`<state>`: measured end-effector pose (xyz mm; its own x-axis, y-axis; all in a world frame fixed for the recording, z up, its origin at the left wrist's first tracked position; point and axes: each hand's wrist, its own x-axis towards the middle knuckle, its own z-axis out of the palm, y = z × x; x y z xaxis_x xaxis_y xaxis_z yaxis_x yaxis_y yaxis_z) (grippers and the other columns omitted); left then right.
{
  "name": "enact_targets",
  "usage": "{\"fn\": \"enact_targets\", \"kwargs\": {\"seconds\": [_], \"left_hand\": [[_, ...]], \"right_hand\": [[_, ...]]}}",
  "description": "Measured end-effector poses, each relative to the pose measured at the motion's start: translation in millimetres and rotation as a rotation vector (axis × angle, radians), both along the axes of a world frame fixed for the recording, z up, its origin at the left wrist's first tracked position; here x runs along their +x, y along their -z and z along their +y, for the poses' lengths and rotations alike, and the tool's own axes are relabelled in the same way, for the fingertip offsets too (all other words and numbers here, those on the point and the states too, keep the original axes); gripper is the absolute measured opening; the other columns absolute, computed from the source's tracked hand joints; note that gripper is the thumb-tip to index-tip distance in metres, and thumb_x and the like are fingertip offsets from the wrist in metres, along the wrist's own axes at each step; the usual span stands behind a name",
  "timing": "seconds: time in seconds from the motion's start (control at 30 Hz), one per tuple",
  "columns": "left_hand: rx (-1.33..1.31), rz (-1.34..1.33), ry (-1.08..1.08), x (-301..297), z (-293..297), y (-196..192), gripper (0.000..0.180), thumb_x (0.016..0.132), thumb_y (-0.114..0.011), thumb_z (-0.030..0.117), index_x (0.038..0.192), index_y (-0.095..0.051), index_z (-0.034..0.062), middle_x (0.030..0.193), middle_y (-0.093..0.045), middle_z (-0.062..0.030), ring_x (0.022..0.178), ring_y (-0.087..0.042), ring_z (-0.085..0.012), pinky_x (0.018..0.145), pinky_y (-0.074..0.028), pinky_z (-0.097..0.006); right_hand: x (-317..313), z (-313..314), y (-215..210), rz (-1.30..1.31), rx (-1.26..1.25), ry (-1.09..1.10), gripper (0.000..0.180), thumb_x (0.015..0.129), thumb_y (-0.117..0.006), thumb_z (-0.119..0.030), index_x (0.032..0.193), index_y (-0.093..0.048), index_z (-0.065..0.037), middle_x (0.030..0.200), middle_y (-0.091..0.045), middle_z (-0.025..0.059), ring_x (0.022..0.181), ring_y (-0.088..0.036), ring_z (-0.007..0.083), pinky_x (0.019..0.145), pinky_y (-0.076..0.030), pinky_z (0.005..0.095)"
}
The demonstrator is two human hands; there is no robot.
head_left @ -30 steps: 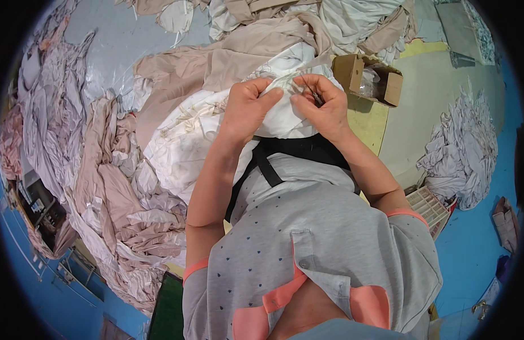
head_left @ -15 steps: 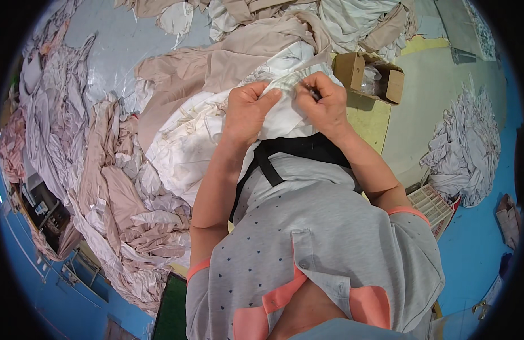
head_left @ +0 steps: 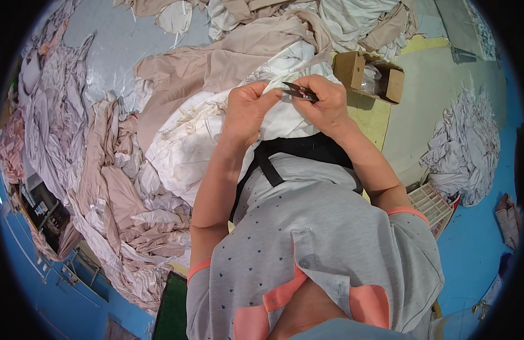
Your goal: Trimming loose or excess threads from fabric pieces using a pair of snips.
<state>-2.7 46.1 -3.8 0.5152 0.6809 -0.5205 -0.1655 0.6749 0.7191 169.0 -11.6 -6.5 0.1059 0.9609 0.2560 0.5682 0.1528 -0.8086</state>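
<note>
White fabric with a faint printed pattern [head_left: 188, 127] lies bunched over the table edge in front of me. My left hand [head_left: 248, 110] pinches a fold of it between thumb and fingers. In my right hand [head_left: 325, 105] is a pair of small dark thread snips [head_left: 300, 92], gripped in closed fingers. Their blades are apart and point left, right beside my left fingertips and the pinched fold. Any thread between the blades is too fine to make out. Beige cloth [head_left: 233, 54] is heaped with the white fabric just beyond my hands.
An open cardboard box [head_left: 353, 71] with clear plastic inside stands right of my hands. Heaped beige and white cloth [head_left: 126, 198] hangs at the left. A pale grey cloth pile [head_left: 466, 147] is at the far right, near a cream plastic crate [head_left: 432, 207].
My right hand has turned, so the snips, mostly hidden in it before, now show with blades spread toward my left fingertips. My left hand keeps its pinch in nearly the same place.
</note>
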Motion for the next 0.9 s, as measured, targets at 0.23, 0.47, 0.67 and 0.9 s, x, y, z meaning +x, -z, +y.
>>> {"fn": "enact_targets", "kwargs": {"seconds": [0.23,0.47,0.67,0.9], "left_hand": [[-0.101,0.033,-0.051,-1,0,-4,0.014,0.087,-0.063,0.004,0.098,-0.067,-0.0051,0.085,-0.069,-0.0061,0.067,-0.061,-0.0072,0.059,-0.049,-0.021],[-0.132,0.030,-0.078,3,1,-11,0.010,0.087,-0.064,0.004,0.091,-0.068,-0.0034,0.081,-0.068,-0.0038,0.063,-0.058,-0.0060,0.056,-0.046,-0.021],[0.003,0.085,-0.034,0,0,2,0.007,0.086,-0.064,0.004,0.083,-0.067,-0.0011,0.074,-0.064,-0.0001,0.058,-0.051,-0.0031,0.051,-0.039,-0.021],[-0.102,0.069,-0.062,4,-2,-10,0.008,0.087,-0.064,0.004,0.087,-0.068,-0.0030,0.077,-0.066,-0.0012,0.061,-0.054,-0.0036,0.053,-0.042,-0.020]], "right_hand": [[12,-7,14,0.142,-0.092,0.218,0.010,0.077,-0.064,0.000,0.087,-0.062,0.000,0.068,-0.058,0.0029,0.058,-0.050,0.0060,0.054,-0.041,0.0215],[1,-5,-9,0.213,-0.203,0.027,0.029,0.072,-0.072,-0.001,0.101,-0.067,-0.002,0.071,-0.061,0.0005,0.060,-0.051,0.0044,0.056,-0.042,0.0197],[-6,2,-9,-0.048,0.019,-0.052,0.021,0.067,-0.071,-0.004,0.087,-0.063,-0.003,0.070,-0.063,0.0079,0.056,-0.061,0.0197,0.051,-0.048,0.0289],[2,-8,-2,0.037,-0.064,0.206,0.009,0.074,-0.065,-0.001,0.081,-0.061,0.000,0.069,-0.060,0.0035,0.057,-0.052,0.0056,0.053,-0.043,0.0219]]}}
